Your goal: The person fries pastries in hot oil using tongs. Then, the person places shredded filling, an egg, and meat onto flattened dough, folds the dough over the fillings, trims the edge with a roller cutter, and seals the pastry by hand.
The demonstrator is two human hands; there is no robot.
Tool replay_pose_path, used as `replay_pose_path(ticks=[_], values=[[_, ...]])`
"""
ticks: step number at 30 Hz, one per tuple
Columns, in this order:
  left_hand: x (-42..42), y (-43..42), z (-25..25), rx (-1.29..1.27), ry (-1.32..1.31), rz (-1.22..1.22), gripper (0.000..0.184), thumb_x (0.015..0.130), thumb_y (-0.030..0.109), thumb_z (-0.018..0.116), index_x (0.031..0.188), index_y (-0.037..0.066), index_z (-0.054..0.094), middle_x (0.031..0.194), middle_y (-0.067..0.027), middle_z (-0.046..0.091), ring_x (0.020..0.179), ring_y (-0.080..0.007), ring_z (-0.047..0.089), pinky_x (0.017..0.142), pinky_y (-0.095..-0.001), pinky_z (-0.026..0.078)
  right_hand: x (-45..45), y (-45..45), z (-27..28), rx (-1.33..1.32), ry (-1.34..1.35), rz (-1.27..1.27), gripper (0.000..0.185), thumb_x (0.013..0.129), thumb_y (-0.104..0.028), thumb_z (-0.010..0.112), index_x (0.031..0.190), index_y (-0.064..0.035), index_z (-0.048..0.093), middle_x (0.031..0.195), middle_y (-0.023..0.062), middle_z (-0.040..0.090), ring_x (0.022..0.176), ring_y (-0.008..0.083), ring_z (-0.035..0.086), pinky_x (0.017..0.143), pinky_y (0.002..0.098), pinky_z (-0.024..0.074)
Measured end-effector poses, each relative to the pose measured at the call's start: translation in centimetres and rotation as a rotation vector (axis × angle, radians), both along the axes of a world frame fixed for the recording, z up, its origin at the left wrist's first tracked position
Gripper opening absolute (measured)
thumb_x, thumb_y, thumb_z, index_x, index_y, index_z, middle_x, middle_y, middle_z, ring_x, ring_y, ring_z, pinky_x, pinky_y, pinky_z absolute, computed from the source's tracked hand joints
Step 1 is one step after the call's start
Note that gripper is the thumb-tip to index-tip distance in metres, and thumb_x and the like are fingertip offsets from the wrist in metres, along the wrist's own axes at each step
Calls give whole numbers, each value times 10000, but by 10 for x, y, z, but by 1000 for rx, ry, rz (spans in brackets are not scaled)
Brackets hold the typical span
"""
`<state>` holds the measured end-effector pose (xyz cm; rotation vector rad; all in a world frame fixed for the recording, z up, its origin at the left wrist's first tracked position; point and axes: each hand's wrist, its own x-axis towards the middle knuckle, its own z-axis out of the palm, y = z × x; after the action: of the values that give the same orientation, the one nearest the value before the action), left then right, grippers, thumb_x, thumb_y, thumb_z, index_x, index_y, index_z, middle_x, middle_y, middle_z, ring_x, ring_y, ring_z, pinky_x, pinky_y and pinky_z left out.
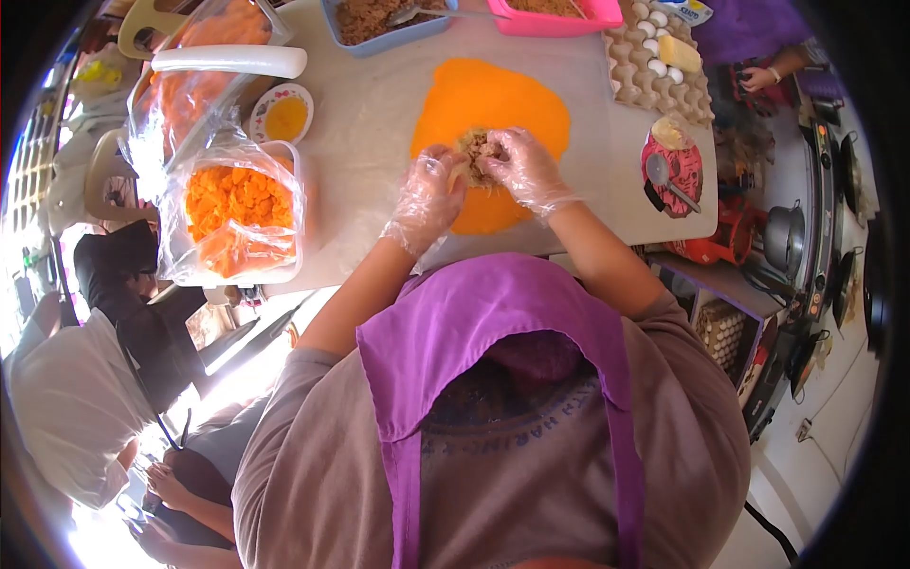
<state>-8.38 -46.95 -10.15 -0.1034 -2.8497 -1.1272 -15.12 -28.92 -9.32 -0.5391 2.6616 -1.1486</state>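
Note:
A flat sheet of orange dough (493, 95) lies on the pale table (355, 104). On its middle sits a small heap of brownish shredded filling (478, 159). My left hand (432, 194), in a clear plastic glove, is at the left side of the heap, its fingers curled close to the filling. From the right, my right hand (524, 169), gloved too, has its bent fingertips pressed on the filling. Both hands are over the lower half of the dough.
At left are a tub of orange dough pieces (239, 204), a patterned bowl of yellow liquid (284, 116) and a white roll (230, 62). Blue (389, 40) and pink (559, 27) containers stand behind. An egg tray (630, 71) and a pink tin (673, 171) are right. People sit lower left.

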Motion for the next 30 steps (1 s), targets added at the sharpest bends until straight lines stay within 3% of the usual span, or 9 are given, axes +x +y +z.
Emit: replay_pose_path(ticks=[6,16,22,28,30], values=[[-10,4,7,115,-80,-18,276,831,124,654,1104,85,640,1171,-187,594,1082,-380,577,922,-450,481,-8,5,-3,-7,45,74,245,820,-111,686,1041,-11,655,997,181,644,936,364,616,821,410,500],[-26,10,15,62,-122,-105,248,898,185,627,1109,64,678,1037,-167,674,970,-355,628,864,-429,503,-10,9,-8,-45,113,153,217,811,-37,639,1023,-18,680,952,183,654,917,365,619,802,405,505],[-25,10,11,93,-134,-92,214,887,173,639,1056,58,701,994,-166,682,949,-348,636,836,-428,508,-10,11,-18,49,89,139,126,862,-102,586,914,-22,667,915,169,657,870,341,637,761,384,506],[-23,10,6,119,-112,-59,204,866,136,648,1046,59,705,973,-168,688,936,-345,639,840,-425,511,-10,7,-6,-4,-226,24,193,900,-176,550,884,-14,654,972,173,670,889,319,650,751,382,503],[-21,9,-4,112,-48,-46,203,856,113,647,1042,55,703,971,-169,690,939,-344,637,845,-423,511,-14,8,-6,31,-221,75,172,880,-135,574,927,6,658,985,179,671,906,310,653,762,376,504]])
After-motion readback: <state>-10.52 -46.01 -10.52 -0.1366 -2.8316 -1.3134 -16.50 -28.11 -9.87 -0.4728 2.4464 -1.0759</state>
